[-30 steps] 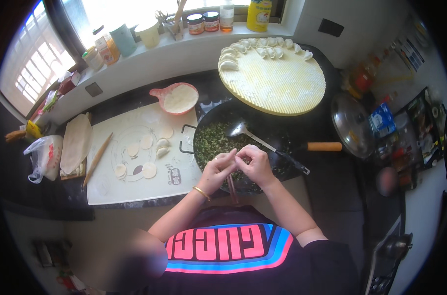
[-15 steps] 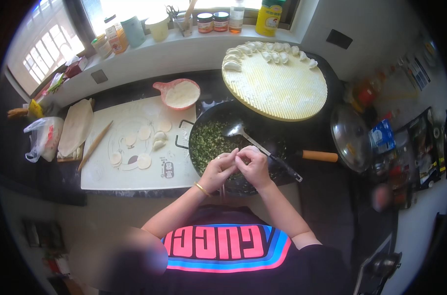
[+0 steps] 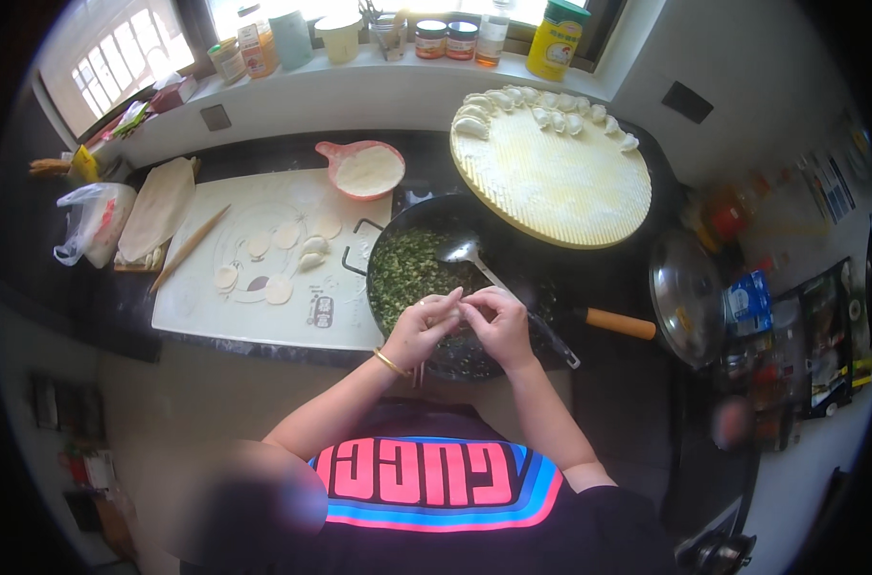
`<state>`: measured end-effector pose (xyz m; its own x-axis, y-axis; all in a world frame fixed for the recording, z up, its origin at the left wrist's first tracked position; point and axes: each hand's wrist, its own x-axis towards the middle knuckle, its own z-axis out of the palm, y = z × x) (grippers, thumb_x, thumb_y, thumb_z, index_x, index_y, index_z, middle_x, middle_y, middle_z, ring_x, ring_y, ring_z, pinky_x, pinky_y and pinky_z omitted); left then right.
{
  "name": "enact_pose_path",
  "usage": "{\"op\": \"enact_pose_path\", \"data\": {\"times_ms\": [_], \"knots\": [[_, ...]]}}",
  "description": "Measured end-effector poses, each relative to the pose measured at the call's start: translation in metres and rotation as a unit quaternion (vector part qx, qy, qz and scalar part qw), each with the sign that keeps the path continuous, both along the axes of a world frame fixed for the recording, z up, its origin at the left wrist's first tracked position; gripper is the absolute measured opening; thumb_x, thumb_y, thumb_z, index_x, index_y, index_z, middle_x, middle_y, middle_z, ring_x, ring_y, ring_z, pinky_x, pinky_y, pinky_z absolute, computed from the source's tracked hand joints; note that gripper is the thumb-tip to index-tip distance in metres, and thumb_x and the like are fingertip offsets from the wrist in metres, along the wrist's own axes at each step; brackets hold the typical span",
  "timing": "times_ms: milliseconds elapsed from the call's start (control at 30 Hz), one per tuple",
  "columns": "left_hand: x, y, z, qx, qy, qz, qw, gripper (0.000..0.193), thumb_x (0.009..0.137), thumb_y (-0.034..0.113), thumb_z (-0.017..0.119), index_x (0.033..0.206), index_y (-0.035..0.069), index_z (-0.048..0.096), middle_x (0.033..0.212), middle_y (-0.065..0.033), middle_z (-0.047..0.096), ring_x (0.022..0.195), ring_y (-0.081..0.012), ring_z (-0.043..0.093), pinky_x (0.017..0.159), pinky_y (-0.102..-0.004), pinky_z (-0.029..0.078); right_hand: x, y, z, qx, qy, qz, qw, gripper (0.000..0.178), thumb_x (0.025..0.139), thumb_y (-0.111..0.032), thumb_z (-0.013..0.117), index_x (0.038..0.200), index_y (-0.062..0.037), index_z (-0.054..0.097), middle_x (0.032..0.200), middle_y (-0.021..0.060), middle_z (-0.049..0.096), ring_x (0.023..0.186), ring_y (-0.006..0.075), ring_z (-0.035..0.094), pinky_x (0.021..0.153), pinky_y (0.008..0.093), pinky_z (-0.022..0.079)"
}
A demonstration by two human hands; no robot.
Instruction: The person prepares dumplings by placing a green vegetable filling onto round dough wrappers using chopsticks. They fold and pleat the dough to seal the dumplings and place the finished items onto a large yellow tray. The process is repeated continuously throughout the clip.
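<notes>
Little has moved since the earlier frames: both hands stay together over the pan, pinching the same small piece, and only the head view has shifted a touch. On the left of the dark bench (image 3: 91, 316), a white rectangular pastry mat (image 3: 263, 316) carries a thin wooden rolling pin (image 3: 189, 247) and several small round dough wrappers (image 3: 279, 289) not yet filled. Beyond them sits a pink bowl of white flour (image 3: 367, 171). Further right, the left hand (image 3: 419, 331) and right hand (image 3: 498, 324) meet, fingers narrow and closed on a pale half-folded dumpling (image 3: 458, 305), held just above the black wok of chopped green filling (image 3: 407, 273), where a metal ladle (image 3: 463, 253) rests. Plenty of filling remains. Farthest right, the round pale yellow woven tray (image 3: 561, 192) bears one curved row of finished white dumplings (image 3: 541, 107) along its far rim, leaving most of it bare; by my judgement, the work is at an early stage.
</notes>
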<state>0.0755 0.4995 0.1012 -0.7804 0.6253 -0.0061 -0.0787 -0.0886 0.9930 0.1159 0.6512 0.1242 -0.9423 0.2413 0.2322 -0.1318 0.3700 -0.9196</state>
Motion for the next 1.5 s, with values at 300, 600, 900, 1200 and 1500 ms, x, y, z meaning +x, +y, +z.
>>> {"op": "enact_pose_path", "data": {"times_ms": [300,600,900,1200,1500], "knots": [[-0.003,-0.009,0.008,-0.028,0.016,0.002,0.999,0.043,0.083,0.005,0.056,0.125,0.005,0.046,0.099,-0.0033,0.053,0.090,-0.0093,0.051,0.080,-0.0222,0.042,-0.010,-0.014,-0.004,0.039,0.038,0.006,0.999,0.004,0.069,-0.004,0.062,0.070,-0.0007,0.061,0.071,0.0102,0.058,0.065,0.0215,0.057,0.056,0.0303,0.046],[-0.019,-0.035,0.003,0.006,-0.014,-0.042,0.999,0.044,0.084,0.005,0.054,0.127,0.007,0.043,0.102,-0.0029,0.051,0.091,-0.0099,0.051,0.079,-0.0249,0.045,-0.019,-0.042,0.002,0.078,0.008,-0.033,0.996,0.006,0.069,-0.005,0.064,0.070,0.0005,0.062,0.068,0.0077,0.057,0.059,0.0149,0.053,0.052,0.0261,0.041],[-0.052,-0.107,0.013,0.070,-0.126,-0.096,0.985,0.046,0.085,0.013,0.054,0.129,0.005,0.041,0.111,-0.0035,0.053,0.093,-0.0089,0.054,0.069,-0.0215,0.045,-0.041,-0.120,0.023,0.147,-0.039,-0.073,0.986,0.007,0.070,-0.006,0.061,0.068,0.0001,0.059,0.069,0.0110,0.056,0.065,0.0244,0.055,0.058,0.0339,0.044],[-0.099,-0.222,-0.015,-0.057,-0.169,-0.110,0.978,0.036,0.082,0.017,0.060,0.113,0.006,0.048,0.097,-0.0041,0.056,0.078,-0.0099,0.060,0.061,-0.0176,0.042,-0.076,-0.231,-0.027,0.118,-0.067,-0.056,0.989,0.010,0.072,-0.009,0.063,0.069,-0.0003,0.058,0.070,0.0134,0.057,0.065,0.0278,0.056,0.061,0.0354,0.044],[-0.163,-0.222,-0.102,-0.288,0.219,-0.123,0.924,0.036,0.069,0.000,0.054,0.104,0.006,0.052,0.100,-0.0181,0.054,0.086,-0.0355,0.054,0.078,-0.0386,0.045,-0.102,-0.261,-0.139,0.328,-0.205,-0.002,0.922,0.054,0.080,-0.022,0.056,0.126,0.0005,0.037,0.134,0.0212,0.031,0.128,0.0283,0.028,0.103,0.0417,0.023]]}}
